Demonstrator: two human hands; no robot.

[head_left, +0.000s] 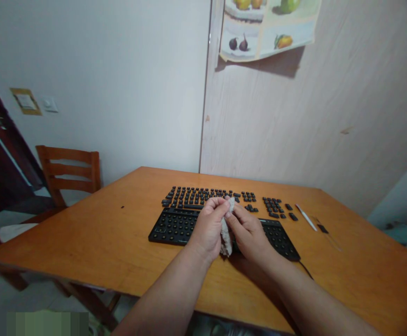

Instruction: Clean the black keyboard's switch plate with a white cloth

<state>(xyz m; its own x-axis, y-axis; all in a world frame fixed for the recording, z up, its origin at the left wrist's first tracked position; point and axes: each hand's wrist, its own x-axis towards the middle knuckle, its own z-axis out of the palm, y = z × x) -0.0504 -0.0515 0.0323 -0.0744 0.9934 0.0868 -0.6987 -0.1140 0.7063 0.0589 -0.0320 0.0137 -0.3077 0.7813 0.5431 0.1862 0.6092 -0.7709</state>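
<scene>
A black keyboard base [175,227] with its keycaps taken off lies on the wooden table [94,242]. Behind it, the loose black keycaps [203,196] are laid out in rows. Both hands hover over the middle of the keyboard. My left hand [208,227] and my right hand [247,232] are closed together on a small white cloth [226,235], which hangs down between them. The fingertips pinch its top end.
A thin white tool [306,217] and a small dark piece [322,228] lie to the right of the keycaps. A wooden chair [68,170] stands at the table's far left. A fruit poster [266,25] hangs on the wall behind.
</scene>
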